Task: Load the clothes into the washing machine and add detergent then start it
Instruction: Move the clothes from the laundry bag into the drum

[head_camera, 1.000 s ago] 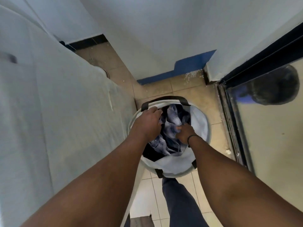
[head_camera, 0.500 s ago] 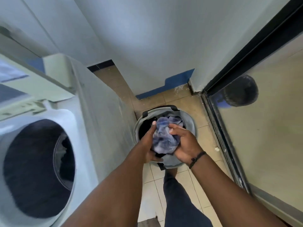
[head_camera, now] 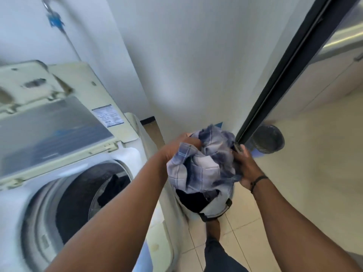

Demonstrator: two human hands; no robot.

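Observation:
A bundle of blue-and-white plaid clothes [head_camera: 204,161] is held up between both hands above the laundry basket [head_camera: 218,210]. My left hand [head_camera: 176,148] grips its left side and my right hand [head_camera: 244,169], a black band at its wrist, grips its right side. The basket stands on the floor below and still holds dark clothing [head_camera: 192,200]. At lower left is the top-loading washing machine [head_camera: 125,156], its lid [head_camera: 53,122] raised and its drum [head_camera: 78,201] open, with a dark garment [head_camera: 114,185] inside.
A white wall rises straight ahead. A black-framed glass door [head_camera: 282,75] runs along the right, with a dark round bin [head_camera: 268,139] behind the glass. My leg [head_camera: 218,252] stands on the tiled floor [head_camera: 241,232] beside the machine.
Both hands have lifted the plaid bundle up out of the basket. The view has swung up and left, so the machine's lid and drum now show.

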